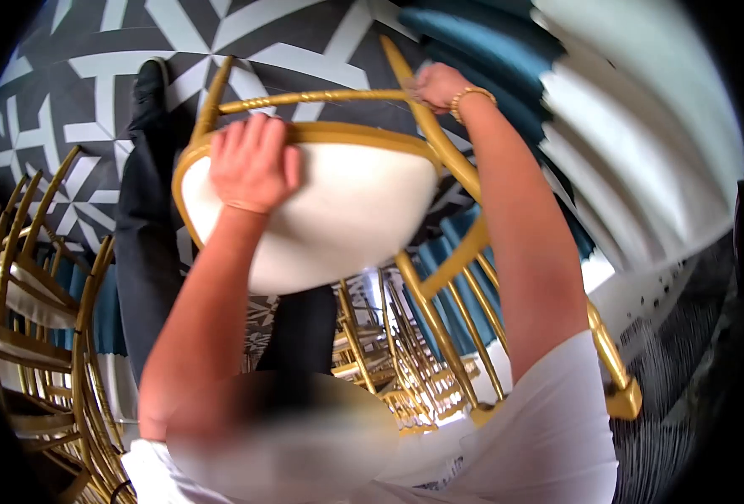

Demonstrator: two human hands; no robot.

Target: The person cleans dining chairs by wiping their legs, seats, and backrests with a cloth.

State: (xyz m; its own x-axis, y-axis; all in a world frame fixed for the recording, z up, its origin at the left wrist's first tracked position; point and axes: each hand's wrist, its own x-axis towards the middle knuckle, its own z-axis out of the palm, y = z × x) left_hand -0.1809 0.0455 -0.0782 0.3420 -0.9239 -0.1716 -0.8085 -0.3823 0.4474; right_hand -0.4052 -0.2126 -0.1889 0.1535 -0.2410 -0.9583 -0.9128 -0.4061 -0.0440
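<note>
A gold chair (pixel 304 133) with a white seat pad (pixel 355 206) is tilted in front of me, its backrest toward the lower right. My left hand (pixel 252 164) lies over the seat's gold edge, fingers close together on the rim and thumb on the pad. At the upper right of the chair, my right hand (pixel 441 87) is closed round a gold leg, near the twisted crossbar. A beaded bracelet (pixel 473 99) circles the right wrist.
Gold chairs (pixel 36 328) are stacked at the left, and more gold chairs (pixel 405 361) show below the seat. Blue cloth (pixel 489 42) and white cloth (pixel 632 160) hang at the right. The floor (pixel 304 50) is patterned.
</note>
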